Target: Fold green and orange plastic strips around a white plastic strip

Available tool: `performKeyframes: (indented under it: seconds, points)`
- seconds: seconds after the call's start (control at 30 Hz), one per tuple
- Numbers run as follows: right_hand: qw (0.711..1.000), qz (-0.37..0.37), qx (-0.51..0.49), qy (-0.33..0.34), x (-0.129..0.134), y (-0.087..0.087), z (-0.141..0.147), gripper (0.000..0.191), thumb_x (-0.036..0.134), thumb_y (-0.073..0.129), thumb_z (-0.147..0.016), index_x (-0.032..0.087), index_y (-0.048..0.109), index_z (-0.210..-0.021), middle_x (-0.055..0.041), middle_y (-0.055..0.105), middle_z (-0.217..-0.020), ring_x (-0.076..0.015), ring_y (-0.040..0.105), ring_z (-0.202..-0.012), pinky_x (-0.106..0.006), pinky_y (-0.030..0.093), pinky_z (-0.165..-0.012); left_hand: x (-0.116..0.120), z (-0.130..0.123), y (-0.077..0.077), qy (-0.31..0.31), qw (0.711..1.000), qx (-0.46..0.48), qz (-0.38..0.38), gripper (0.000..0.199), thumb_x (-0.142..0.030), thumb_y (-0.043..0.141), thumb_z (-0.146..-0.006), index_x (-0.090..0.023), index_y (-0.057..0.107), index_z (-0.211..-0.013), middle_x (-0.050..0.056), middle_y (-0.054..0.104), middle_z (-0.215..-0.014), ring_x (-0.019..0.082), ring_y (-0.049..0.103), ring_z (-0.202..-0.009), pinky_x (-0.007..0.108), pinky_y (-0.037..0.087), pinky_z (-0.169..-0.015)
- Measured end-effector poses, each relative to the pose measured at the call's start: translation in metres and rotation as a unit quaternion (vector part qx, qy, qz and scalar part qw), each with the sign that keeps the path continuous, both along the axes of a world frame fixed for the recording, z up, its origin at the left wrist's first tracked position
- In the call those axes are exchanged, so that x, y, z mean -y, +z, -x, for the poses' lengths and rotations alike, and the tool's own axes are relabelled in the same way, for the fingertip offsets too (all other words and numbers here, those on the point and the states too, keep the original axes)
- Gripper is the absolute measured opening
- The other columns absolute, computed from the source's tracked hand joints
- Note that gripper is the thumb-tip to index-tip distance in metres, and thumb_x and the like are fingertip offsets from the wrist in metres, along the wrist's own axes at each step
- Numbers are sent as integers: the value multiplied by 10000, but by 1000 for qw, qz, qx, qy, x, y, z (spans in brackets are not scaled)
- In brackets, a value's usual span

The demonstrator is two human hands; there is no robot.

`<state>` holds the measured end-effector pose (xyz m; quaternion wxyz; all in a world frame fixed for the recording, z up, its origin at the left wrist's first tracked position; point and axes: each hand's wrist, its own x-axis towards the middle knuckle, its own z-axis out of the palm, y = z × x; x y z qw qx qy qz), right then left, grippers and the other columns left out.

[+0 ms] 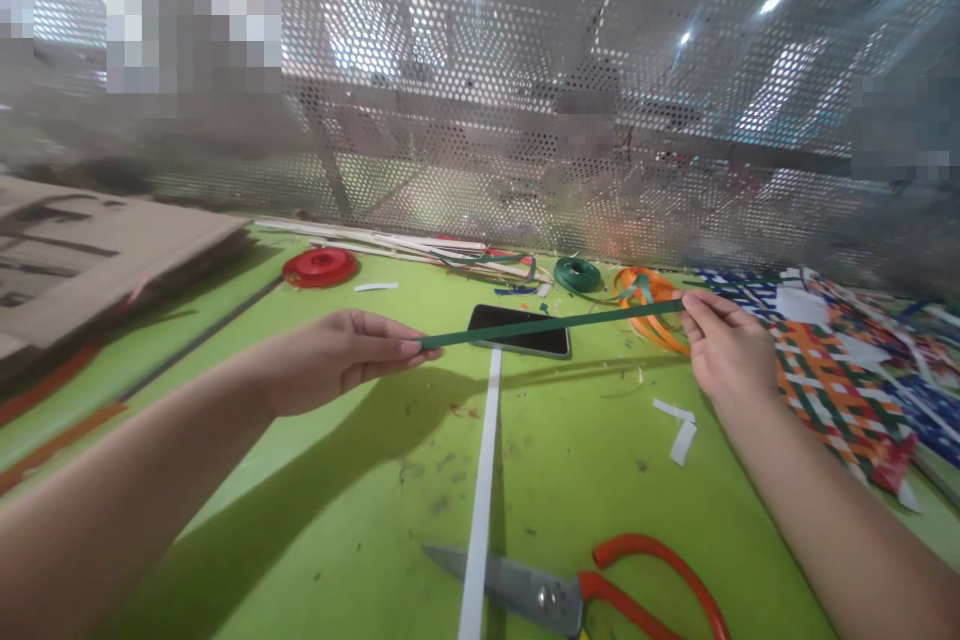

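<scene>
Green strip: you have the green strip (540, 325) stretched nearly straight between your hands, raised above the green surface (585, 470).
Long axis: it runs left to right across your front, its right end higher in view.
Left grip: your left hand (330, 360) pinches one end between thumb and fingers, the strip leading off to your right.
Right grip: your right hand (731, 340) pinches the opposite end, the strip leading off to your left.
White strip: the white strip (481, 480) runs away from you, roughly square to the green one, and passes over the blades of the scissors (544, 597). Your left hand is nearer to it.
Phone: the phone (540, 342) lies beyond the white strip's far end; you cannot tell whether it covers that end. The green strip passes above it.
Coils: a red roll (321, 267) sits far left; a green roll (581, 285) and orange strap (654, 328) lie towards your right.
Containers: you can make out none.
</scene>
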<state>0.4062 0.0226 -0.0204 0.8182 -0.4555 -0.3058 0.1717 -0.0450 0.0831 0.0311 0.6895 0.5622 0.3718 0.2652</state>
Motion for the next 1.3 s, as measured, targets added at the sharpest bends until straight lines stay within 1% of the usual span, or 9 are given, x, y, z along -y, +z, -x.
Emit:
performKeyframes:
  seconds: [0.4, 0.53, 0.63, 0.87, 0.93, 1.03, 1.17, 1.23, 1.3]
  points:
    - [1000, 21, -2, 19, -1, -3, 0, 323, 220, 1001, -584, 186, 815, -847, -28, 794, -878, -154, 755, -852, -235, 645, -800, -1, -6, -1, 76, 995, 60, 28, 222, -116, 603, -1035, -88, 784, -909, 41, 839, -978, 146, 782, -1051, 144, 573, -964]
    - [999, 30, -3, 14, 0, -7, 0, 322, 227, 996, -584, 177, 816, -846, -46, 791, -881, -170, 757, -856, -247, 648, -789, 0, -4, 2, 77, 993, 80, 45, 235, -117, 610, -1037, -92, 717, -830, 36, 828, -916, 145, 790, -1015, 119, 580, -923]
    - [999, 39, -6, 8, 0, -10, -3, 293, 225, 986, -594, 186, 806, -822, -43, 785, -889, -180, 760, -858, -277, 656, -813, -1, -3, 2, 76, 992, 89, 48, 248, -101, 585, -1048, -106, 692, -824, 68, 831, -967, 129, 791, -998, 110, 575, -925]
    - [998, 66, -9, 0, -1, -12, -6, 113, 91, 848, -818, 136, 756, -865, -17, 775, -895, -160, 759, -872, -323, 672, -803, 3, -10, 1, 107, 989, 90, 41, 201, -73, 588, -1033, -104, 763, -940, 34, 824, -1005, 144, 777, -1041, 161, 574, -1011]
    - [996, 85, -2, 12, 0, -12, -4, 93, 114, 845, -835, 132, 754, -843, -24, 781, -890, -164, 767, -872, -315, 678, -793, 5, -11, 0, 120, 988, 94, 35, 208, -83, 574, -1042, -99, 774, -984, 38, 821, -1057, 157, 770, -1074, 194, 563, -1053]
    - [990, 129, 20, 47, 4, -9, 2, 152, 228, 915, -777, 162, 786, -821, -45, 791, -831, -178, 781, -779, -280, 692, -732, 6, -11, -1, 112, 989, 91, 24, 215, -80, 565, -1043, -100, 779, -1053, 55, 814, -1130, 171, 757, -1115, 228, 544, -1095]
    - [971, 194, 65, 124, 17, 2, 24, 287, 401, 934, -762, 205, 820, -938, -29, 754, -680, -157, 708, -516, -222, 634, -475, 10, -13, -3, 78, 994, 76, 22, 205, -102, 583, -1040, -115, 769, -1126, 77, 800, -1195, 194, 739, -1170, 235, 540, -1108]
    - [950, 229, 83, 195, 27, 10, 45, 371, 517, 887, -795, 172, 829, -919, -79, 762, -703, -177, 714, -527, -218, 600, -423, 17, -18, -4, 65, 994, 85, 31, 218, -118, 561, -1057, -101, 754, -1158, 101, 787, -1234, 202, 721, -1212, 231, 537, -1113]
    - [916, 265, 91, 286, 38, 16, 71, 500, 596, 851, -802, 123, 837, -964, -165, 795, -842, -231, 755, -620, -254, 610, -435, 25, -26, -5, 38, 993, 105, 49, 244, -123, 527, -1074, -88, 739, -1190, 120, 776, -1262, 211, 701, -1251, 233, 535, -1116]
